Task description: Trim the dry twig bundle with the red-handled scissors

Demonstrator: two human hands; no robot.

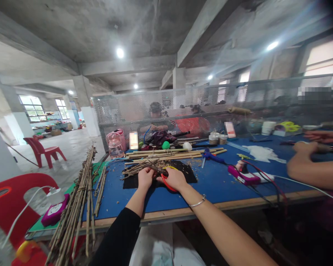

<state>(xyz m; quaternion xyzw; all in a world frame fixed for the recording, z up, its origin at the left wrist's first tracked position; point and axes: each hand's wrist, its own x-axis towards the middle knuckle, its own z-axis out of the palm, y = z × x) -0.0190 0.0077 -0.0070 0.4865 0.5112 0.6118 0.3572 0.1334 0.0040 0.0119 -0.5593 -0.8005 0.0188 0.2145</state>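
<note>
My left hand is closed round a bundle of thin dry twigs lying on a black cloth on the blue table. Closed on red-handled scissors, my right hand keeps their blades at the twigs just right of my left hand. A silver bracelet sits on my right wrist. Twig scraps litter the cloth.
Long bamboo sticks lean off the table's left end, more lie behind the cloth. A purple glue gun with cables and a blue tool lie right. Another person's arm rests at right. Mesh screen behind; red chairs left.
</note>
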